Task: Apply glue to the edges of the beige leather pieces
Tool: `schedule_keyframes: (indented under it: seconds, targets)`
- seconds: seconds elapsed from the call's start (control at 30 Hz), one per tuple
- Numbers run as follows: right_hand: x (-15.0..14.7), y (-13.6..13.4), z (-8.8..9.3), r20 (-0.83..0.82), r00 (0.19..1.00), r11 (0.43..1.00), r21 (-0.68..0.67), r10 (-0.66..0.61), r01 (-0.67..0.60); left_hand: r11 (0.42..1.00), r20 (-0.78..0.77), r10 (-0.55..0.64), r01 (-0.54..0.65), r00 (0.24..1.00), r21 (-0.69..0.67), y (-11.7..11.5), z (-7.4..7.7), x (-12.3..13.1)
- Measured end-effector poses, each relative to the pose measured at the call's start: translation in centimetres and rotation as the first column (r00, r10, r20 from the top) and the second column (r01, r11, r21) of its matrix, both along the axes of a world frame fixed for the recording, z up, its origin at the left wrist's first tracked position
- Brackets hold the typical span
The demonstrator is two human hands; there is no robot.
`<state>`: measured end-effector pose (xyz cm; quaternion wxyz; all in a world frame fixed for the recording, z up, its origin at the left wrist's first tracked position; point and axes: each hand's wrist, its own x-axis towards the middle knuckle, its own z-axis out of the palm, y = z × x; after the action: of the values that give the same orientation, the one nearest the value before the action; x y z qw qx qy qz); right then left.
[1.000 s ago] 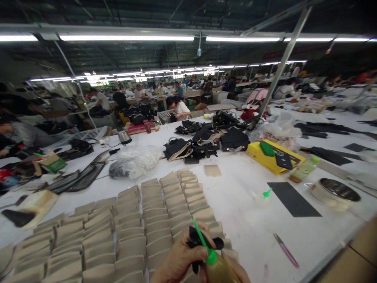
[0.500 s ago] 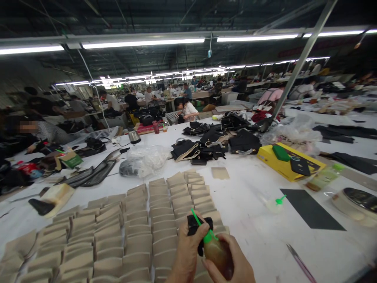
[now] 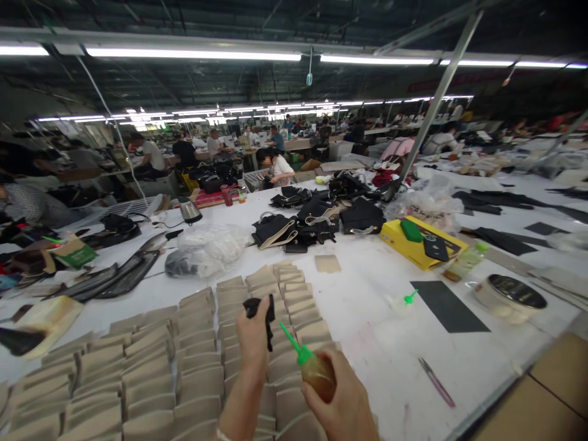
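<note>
My left hand (image 3: 252,334) is closed on a crumpled black cloth (image 3: 269,318), part of which hangs past the fingers. In my right hand (image 3: 344,395) is a squeeze bottle (image 3: 320,375) of amber-brown liquid, its long green nozzle tilted up and to the left. The nozzle tip points toward the black cloth, with a gap between them. Under both hands lie rows of overlapping beige pieces (image 3: 197,373), which cover the front left of the white table.
One beige piece (image 3: 327,263) lies apart. To the right are tweezers (image 3: 436,383), a dark grey sheet (image 3: 450,306), a green nozzle cap (image 3: 410,297), a round tin (image 3: 509,300) and a yellow box (image 3: 422,242). Black bags (image 3: 316,220) are heaped at the back; people sit beyond.
My hands have moved apart: the left went up and left with the black cloth, and the bottle came away from it. The view has turned somewhat to the right.
</note>
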<state>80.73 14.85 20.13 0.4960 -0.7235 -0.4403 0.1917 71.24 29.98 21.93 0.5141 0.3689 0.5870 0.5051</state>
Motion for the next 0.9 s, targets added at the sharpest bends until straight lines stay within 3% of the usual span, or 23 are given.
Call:
schedule_keyframes:
  seconds: [0.1,0.17,0.27,0.37,0.43,0.53,0.67,0.77,0.9]
  targets:
    - [0.4,-0.8,-0.3,-0.207,0.978,0.999,-0.041,-0.012,0.003,0.996,-0.022,0.068,-0.067,0.997,0.055,2.5,1.7,-2.3]
    - [0.7,-0.9,-0.4,-0.346,0.938,0.999,-0.042,0.0,-0.015,0.997,-0.039,0.048,-0.046,0.998,0.059,2.7,1.7,-3.1]
    - [1.1,-0.4,-0.3,-0.489,0.872,0.999,-0.015,0.025,-0.036,0.996,-0.05,-0.079,0.076,0.996,-0.056,0.6,0.1,-2.9]
    - [1.1,0.1,-0.4,-0.553,0.832,0.998,0.011,0.051,-0.054,0.951,0.004,-0.257,0.253,0.966,-0.179,-2.8,-1.8,-1.7]
    - [1.0,0.2,-0.5,-0.552,0.832,0.998,0.021,0.064,-0.063,0.916,0.044,-0.36,0.362,0.932,-0.173,-4.6,-2.1,-1.1]
    - [0.7,0.1,-0.6,-0.48,0.874,0.997,0.026,0.079,-0.076,0.876,0.065,-0.472,0.476,0.879,-0.079,-5.8,-1.3,-0.5]
    - [0.6,0.0,-0.7,-0.273,0.96,0.998,0.008,0.059,-0.059,0.855,-0.085,-0.517,0.518,0.852,-0.009,-5.6,-0.1,-0.2]
    - [0.7,-0.3,-1.0,-0.065,0.996,0.998,0.017,0.06,-0.059,0.849,-0.187,-0.523,0.528,0.832,-0.027,-5.2,-0.4,0.2]
    - [1.1,-0.6,-2.0,0.175,0.983,0.997,0.031,0.06,-0.067,0.826,-0.319,-0.549,0.559,0.773,-0.068,-4.8,-1.3,0.7]
